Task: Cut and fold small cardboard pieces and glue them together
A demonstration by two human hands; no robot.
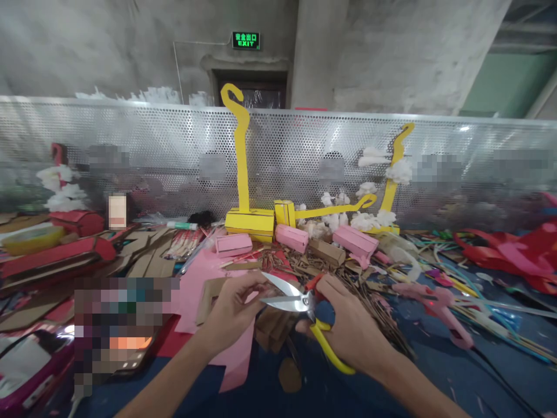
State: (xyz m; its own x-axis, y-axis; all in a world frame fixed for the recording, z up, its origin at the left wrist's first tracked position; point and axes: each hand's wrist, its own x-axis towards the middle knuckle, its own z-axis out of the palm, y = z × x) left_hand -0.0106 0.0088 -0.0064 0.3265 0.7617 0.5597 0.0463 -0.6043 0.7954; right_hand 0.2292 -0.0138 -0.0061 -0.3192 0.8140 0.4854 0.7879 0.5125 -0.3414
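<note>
My right hand [348, 319] grips a pair of scissors [300, 302] with one red and one yellow handle; the blades stand apart and point left. Close to the blade tips is my left hand [235, 307], its fingers curled into a pinch. Whatever lies between those fingers is too small or hidden to make out. Beneath both hands sit a folded brown cardboard piece [274, 328] and a small brown cutout [289, 374]. Pink paper [189, 296] spreads under and left of my left hand.
Behind my hands are pink boxes [232, 244], a yellow box with a tall hooked strip [249, 220] and a heap of brown strips [282, 261]. A pink glue gun [448, 313] lies at right, a phone [139, 354] at left. A perforated metal panel [174, 151] stands behind.
</note>
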